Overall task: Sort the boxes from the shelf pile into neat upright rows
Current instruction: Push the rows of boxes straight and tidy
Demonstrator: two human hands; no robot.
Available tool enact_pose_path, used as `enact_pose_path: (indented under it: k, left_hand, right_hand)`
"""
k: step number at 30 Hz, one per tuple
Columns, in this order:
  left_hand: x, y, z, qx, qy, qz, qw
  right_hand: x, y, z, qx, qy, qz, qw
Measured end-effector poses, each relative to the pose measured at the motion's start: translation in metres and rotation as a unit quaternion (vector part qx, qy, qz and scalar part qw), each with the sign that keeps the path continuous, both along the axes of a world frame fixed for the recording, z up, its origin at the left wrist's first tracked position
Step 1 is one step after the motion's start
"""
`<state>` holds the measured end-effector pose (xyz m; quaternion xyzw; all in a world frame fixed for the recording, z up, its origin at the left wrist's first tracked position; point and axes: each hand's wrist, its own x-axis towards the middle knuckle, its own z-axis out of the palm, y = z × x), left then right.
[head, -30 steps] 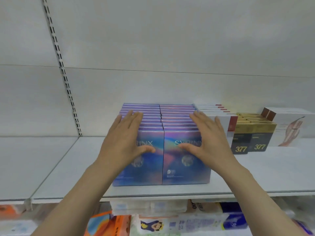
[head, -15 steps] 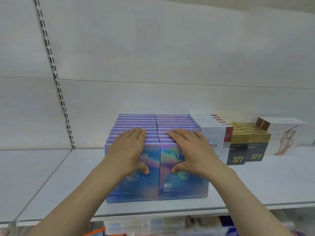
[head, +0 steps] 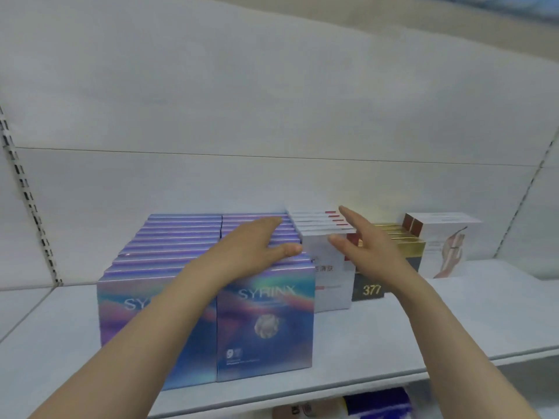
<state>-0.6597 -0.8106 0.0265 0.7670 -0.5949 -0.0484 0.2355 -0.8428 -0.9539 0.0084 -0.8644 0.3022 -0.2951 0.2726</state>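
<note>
Now both hands off blue boxes' (head: pixel 266 322) fronts, shifted right: left hand (head: pixel 257 243) flat on blue tops, right hand (head: pixel 366 240) open, empty, beside white boxes (head: pixel 329 279). Blue rows look done; white next.

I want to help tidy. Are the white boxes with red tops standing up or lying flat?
Standing up. The white boxes sit on edge in a row, thin tops showing, front face vertical on the shelf.

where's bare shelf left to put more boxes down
Bare shelf lies left of the blue boxes, along the front edge right of them, and past the white box at far right. Between those it is crowded, rows touching, both hands there.
</note>
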Motion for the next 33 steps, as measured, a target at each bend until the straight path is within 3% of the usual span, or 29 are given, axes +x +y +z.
enact_pose_path:
  k: [3, 9, 15, 25, 33]
  left_hand:
    - [-0.015, -0.044, 0.007, 0.023, 0.006, -0.014, 1.0]
    - [-0.018, -0.108, 0.012, 0.156, -0.058, 0.007, 0.986]
    - [-0.014, -0.117, 0.008, 0.165, -0.077, 0.031, 0.983]
    - [-0.016, -0.117, 0.006, 0.173, -0.105, 0.058, 0.978]
    - [-0.004, -0.125, 0.001, 0.193, -0.112, 0.054, 0.973]
  right_hand:
    - [-0.01, -0.044, 0.003, 0.033, 0.043, 0.021, 0.998]
    - [-0.004, -0.093, 0.011, 0.041, 0.133, 0.091, 0.986]
    - [0.013, -0.117, 0.01, 0.03, 0.213, 0.141, 0.966]
    - [0.02, -0.117, -0.003, 0.008, 0.183, 0.176, 0.967]
    - [0.025, -0.111, -0.011, -0.002, 0.156, 0.127, 0.98]
